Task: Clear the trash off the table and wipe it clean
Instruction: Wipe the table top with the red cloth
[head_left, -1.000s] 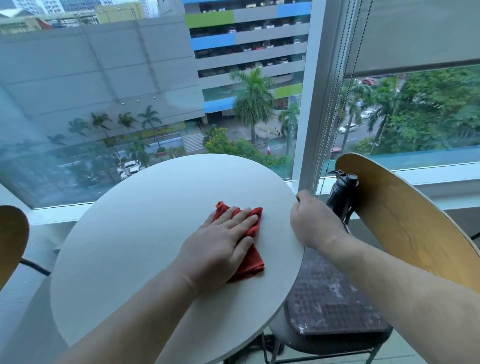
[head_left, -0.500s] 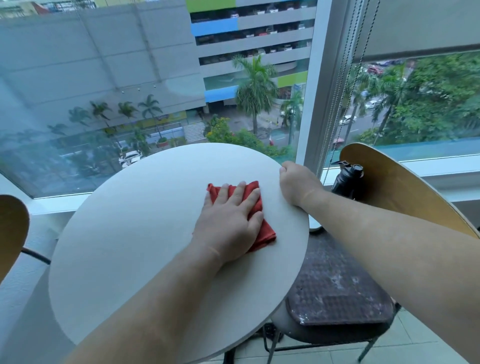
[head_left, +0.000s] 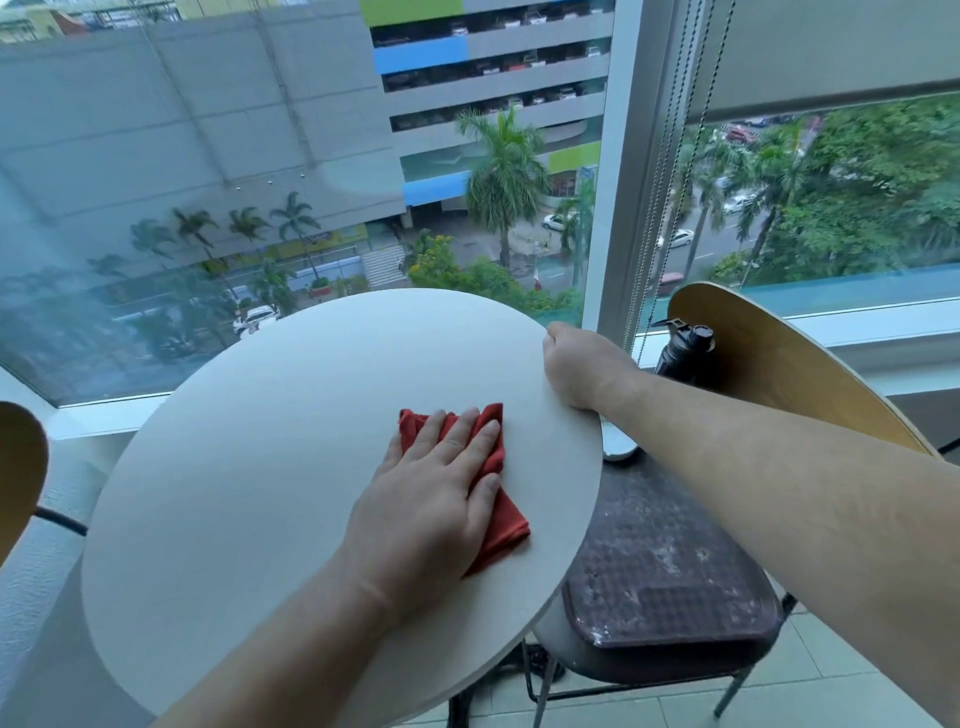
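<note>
A round white table (head_left: 260, 467) stands by the window, with no trash showing on its top. My left hand (head_left: 431, 504) lies flat, fingers spread, pressing a folded red cloth (head_left: 506, 525) onto the right half of the tabletop. The cloth sticks out beyond my fingertips and beside my palm. My right hand (head_left: 576, 364) is closed around the table's far right rim.
To the right, tucked against the table, is a chair with a dark patterned seat (head_left: 665, 582) and a curved wooden back (head_left: 779, 364). A black bottle (head_left: 683, 351) and a small white object (head_left: 615, 441) sit on it. Blind cords (head_left: 670, 182) hang by the window frame. Another wooden chair back (head_left: 18, 467) shows at the left.
My left hand pushed the cloth away across the table, then drew it back toward me. My right hand slid along the rim toward the window side.
</note>
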